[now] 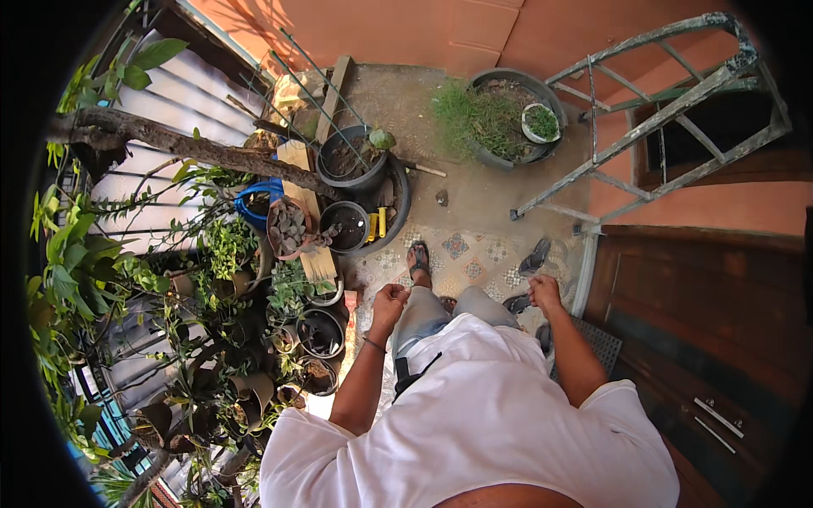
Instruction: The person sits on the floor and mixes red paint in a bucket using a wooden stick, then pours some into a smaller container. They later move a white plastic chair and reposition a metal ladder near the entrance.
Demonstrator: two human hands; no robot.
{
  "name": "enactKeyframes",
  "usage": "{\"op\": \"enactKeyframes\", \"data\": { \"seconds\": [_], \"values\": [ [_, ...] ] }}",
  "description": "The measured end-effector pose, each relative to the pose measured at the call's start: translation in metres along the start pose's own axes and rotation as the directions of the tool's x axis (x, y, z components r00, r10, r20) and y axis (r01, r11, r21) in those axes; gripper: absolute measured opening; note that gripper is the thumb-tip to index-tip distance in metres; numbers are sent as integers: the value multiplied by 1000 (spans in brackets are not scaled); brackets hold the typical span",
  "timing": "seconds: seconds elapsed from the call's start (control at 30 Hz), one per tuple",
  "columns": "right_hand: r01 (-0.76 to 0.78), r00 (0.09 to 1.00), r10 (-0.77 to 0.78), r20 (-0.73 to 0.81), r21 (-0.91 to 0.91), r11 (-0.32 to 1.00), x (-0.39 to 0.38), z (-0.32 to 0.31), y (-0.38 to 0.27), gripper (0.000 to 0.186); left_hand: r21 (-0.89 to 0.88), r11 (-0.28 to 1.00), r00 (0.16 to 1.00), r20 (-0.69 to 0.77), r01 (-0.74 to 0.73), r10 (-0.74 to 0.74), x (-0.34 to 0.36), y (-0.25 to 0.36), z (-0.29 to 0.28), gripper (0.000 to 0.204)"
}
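My left hand point(391, 303) hangs in front of my left thigh, its fingers loosely curled with nothing visible in them. A dark band circles that wrist. On the other side, my right hand point(544, 290) is also curled closed and appears to hold nothing. Neither hand touches anything around it. Nearest to my left hand are the black plant pots point(322, 331) at the left. Below my right hand, a dark sandal point(535, 256) lies on the patterned tiles. My sandalled left foot point(419, 263) is ahead of my body.
A metal stepladder point(644, 127) leans at the right, beyond a dark wooden door point(703, 313). Ahead stands a round planter point(555, 102) with grass. Along the left are a soil-filled pot point(347, 165), a yellow-handled tool point(382, 222), a wooden plank point(318, 264) and a branch point(195, 148).
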State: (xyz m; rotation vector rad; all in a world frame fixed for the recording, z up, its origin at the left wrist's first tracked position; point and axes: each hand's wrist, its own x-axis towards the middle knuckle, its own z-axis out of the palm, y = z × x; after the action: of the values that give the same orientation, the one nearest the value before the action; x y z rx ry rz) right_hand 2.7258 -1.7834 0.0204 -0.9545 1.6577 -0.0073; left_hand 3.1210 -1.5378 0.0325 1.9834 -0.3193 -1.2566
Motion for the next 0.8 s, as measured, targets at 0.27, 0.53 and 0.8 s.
{"op": "enactKeyframes", "data": {
  "seconds": [0.27, 0.53, 0.8],
  "values": [
    [-111, 977, 169, -129, 368, 923, 33, -18, -42, 15, -259, 949, 976, 171, 180, -138, 189, 145, 82, 28],
    [-57, 990, 115, -86, 501, 864, 276, -36, -180, 20, -234, 925, 954, 78, 299, -289, 349, 206, 205, 53],
    [-260, 866, 468, -175, 641, 722, 487, -42, -229, 47, 229, 973, 898, -431, 18, 85, 487, 244, 306, 95]
  ]
}}
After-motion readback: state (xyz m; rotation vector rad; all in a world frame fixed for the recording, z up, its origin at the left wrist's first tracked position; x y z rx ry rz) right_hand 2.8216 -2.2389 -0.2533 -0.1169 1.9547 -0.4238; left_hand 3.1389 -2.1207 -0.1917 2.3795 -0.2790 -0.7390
